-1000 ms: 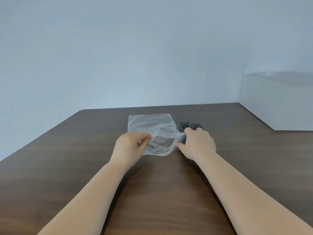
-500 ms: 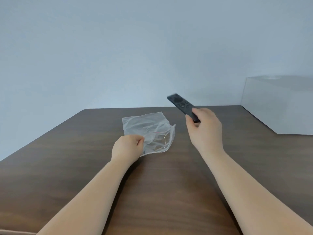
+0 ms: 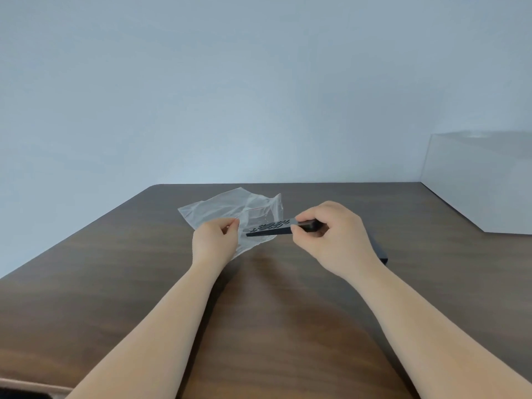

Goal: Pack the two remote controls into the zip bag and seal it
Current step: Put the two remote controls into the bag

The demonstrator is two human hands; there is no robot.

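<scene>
Here your left hand (image 3: 214, 243) pinches the near lip of the clear, crinkled plastic zip bag (image 3: 230, 210) between thumb and fingertips, lifting one layer off the dark wood-grain table (image 3: 129, 283), apparently so the mouth gapes toward the right. Your right hand (image 3: 335, 240) grips the back end of a slim black rectangular remote control (image 3: 272, 228), thumb on top and fingers curled beneath, holding it nearly level with its button face up and its front end pointed at the opening. The tip seems to be at or just inside the mouth, though the film is too transparent to tell how far in it sits. The second remote, a dark flat bar (image 3: 380, 251), lies on the table just behind your right wrist, mostly hidden by it. The bag is thin, limp and slippery-looking, with a faint red line near the seal, so it likely collapses unless you keep that lip raised; the remote is rigid and smooth-sided and should slide in easily. The white box (image 3: 478, 180) at the far right stands well apart.
</scene>
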